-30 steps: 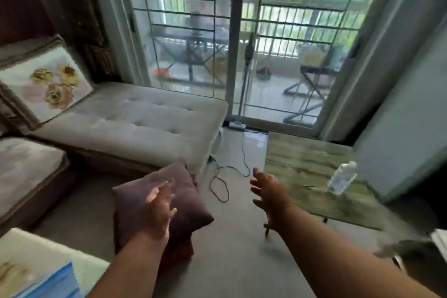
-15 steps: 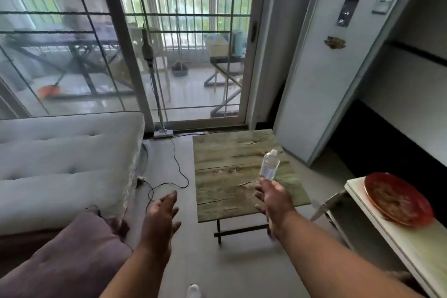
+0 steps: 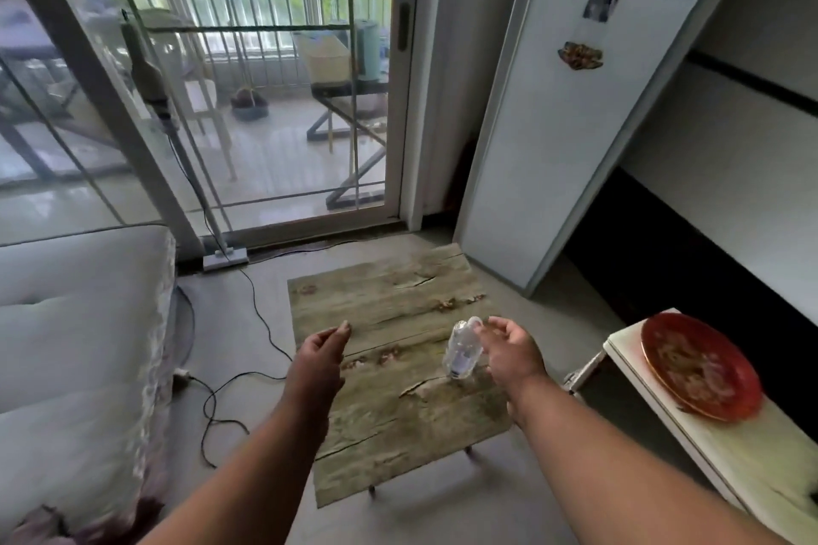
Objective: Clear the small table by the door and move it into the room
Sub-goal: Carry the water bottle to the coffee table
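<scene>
A clear bottle [image 3: 462, 349] on the small table [image 3: 389, 372] is flanked by the right hand [image 3: 513, 352], opened, and the left hand [image 3: 321, 356], likewise unclenched

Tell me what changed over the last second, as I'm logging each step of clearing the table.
The view swung from the sofa to the small table. The right hand moved forward to the plastic bottle, fingers now open beside it, not yet closed. The left hand came forward over the table's near left part, open. The bottle stayed standing on the table; the table stayed by the door.
</scene>
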